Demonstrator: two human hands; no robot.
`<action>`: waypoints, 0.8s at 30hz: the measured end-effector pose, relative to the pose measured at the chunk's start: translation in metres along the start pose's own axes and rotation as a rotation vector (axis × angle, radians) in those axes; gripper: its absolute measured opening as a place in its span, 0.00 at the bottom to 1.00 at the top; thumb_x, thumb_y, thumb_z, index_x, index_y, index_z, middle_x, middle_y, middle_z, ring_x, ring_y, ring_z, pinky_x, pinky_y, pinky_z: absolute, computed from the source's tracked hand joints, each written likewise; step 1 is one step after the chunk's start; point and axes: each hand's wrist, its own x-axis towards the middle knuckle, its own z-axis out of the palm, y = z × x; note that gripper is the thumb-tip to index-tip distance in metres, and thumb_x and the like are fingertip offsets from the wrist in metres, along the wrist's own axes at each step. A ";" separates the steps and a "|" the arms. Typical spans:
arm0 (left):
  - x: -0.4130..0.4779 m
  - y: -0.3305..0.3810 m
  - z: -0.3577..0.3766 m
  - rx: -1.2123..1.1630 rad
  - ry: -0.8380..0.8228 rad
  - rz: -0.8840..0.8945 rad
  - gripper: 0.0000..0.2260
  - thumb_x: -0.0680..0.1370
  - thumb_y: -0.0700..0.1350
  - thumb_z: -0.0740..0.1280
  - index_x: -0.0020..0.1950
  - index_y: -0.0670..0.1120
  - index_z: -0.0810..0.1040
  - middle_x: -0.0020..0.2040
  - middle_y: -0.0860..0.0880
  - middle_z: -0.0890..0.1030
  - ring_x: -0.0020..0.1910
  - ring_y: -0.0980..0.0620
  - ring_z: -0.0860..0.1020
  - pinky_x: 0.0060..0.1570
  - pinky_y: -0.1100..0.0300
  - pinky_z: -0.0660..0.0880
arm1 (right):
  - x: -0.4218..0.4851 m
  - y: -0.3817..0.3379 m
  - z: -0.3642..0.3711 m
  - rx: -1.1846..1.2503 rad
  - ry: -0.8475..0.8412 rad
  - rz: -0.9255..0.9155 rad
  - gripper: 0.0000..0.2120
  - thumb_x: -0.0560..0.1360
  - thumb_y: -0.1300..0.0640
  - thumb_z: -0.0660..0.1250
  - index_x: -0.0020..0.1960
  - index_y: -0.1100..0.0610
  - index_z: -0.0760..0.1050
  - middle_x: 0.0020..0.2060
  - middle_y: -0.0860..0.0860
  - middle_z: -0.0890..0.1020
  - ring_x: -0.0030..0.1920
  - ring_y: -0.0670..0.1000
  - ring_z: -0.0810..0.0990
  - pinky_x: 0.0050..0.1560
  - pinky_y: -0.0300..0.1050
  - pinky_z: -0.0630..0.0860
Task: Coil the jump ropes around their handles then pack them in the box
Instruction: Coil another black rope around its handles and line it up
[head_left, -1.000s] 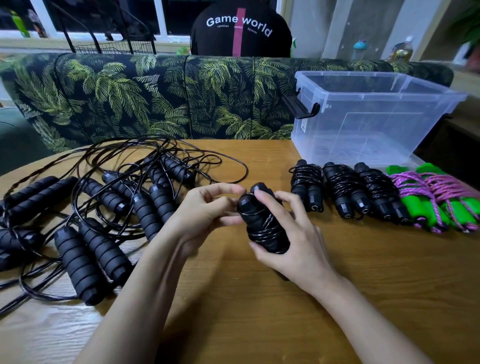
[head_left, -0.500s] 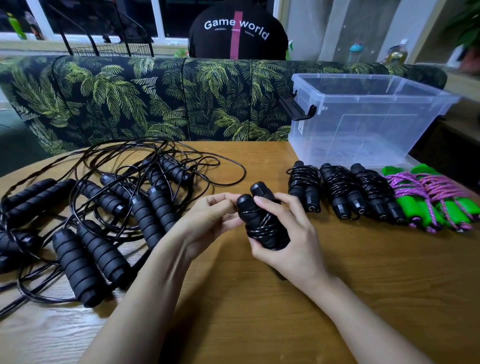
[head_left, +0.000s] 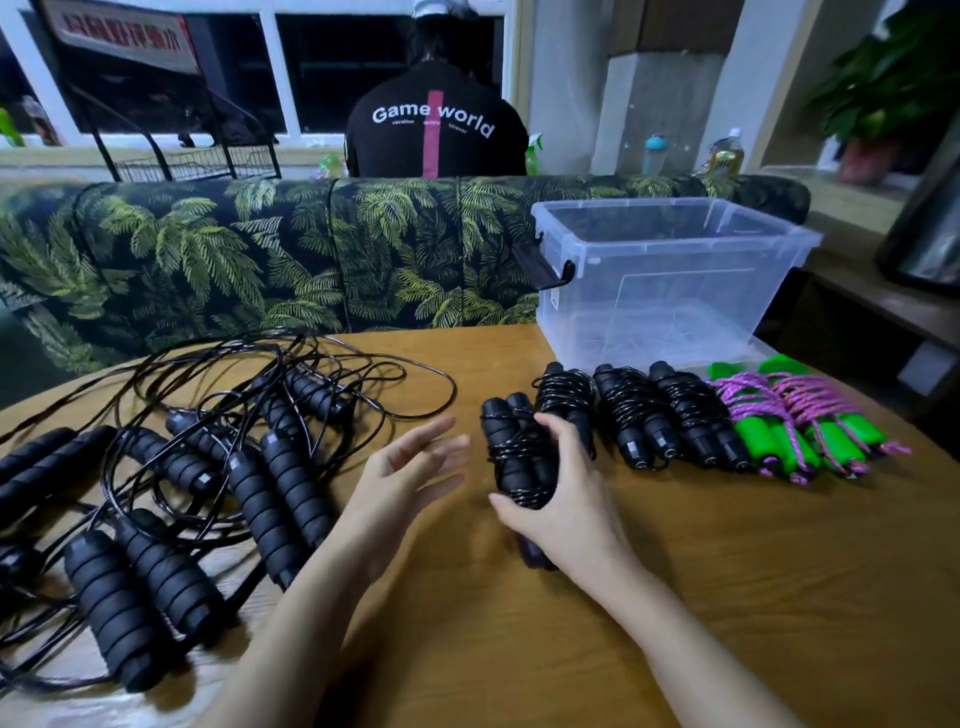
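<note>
Right hand (head_left: 558, 499) grasping a wrapped black jump rope (head_left: 514, 452) just above the wooden table (head_left: 727, 597), left hand (head_left: 410, 470) released with fingers spread, three wrapped ropes (head_left: 639, 415) beside it, clear box (head_left: 670, 275) behind, loose ropes (head_left: 197, 457) on the left

Wooden table (head_left: 727, 597), rounded left edge. Left half: tangle of loose black ropes (head_left: 291, 478), foam handles strewn among cord loops. Far right edge: clear plastic box (head_left: 649, 291), lid off, black latch on left side. Just in front of box: row of three coiled black bundles (head_left: 631, 421), then two green-handled ropes (head_left: 766, 441) wrapped in pink cord, side by side.
</note>
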 end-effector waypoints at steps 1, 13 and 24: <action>0.000 -0.001 0.000 0.059 0.014 0.012 0.14 0.82 0.37 0.61 0.64 0.48 0.77 0.56 0.46 0.84 0.58 0.48 0.81 0.60 0.52 0.77 | 0.004 0.002 -0.009 0.002 0.055 -0.002 0.40 0.67 0.49 0.77 0.73 0.45 0.61 0.67 0.43 0.68 0.62 0.42 0.70 0.61 0.41 0.70; 0.062 -0.021 0.088 0.999 -0.121 0.260 0.34 0.73 0.49 0.75 0.76 0.55 0.64 0.78 0.45 0.59 0.76 0.44 0.61 0.73 0.51 0.62 | 0.083 0.085 -0.134 -0.329 0.261 0.161 0.36 0.72 0.53 0.75 0.76 0.52 0.63 0.70 0.55 0.72 0.66 0.59 0.73 0.61 0.51 0.72; 0.090 -0.060 0.119 0.884 0.026 0.345 0.33 0.75 0.38 0.73 0.76 0.55 0.66 0.81 0.48 0.50 0.77 0.46 0.60 0.70 0.65 0.57 | 0.094 0.131 -0.159 -0.589 0.142 0.299 0.31 0.76 0.33 0.58 0.77 0.41 0.59 0.71 0.51 0.67 0.68 0.59 0.67 0.55 0.53 0.76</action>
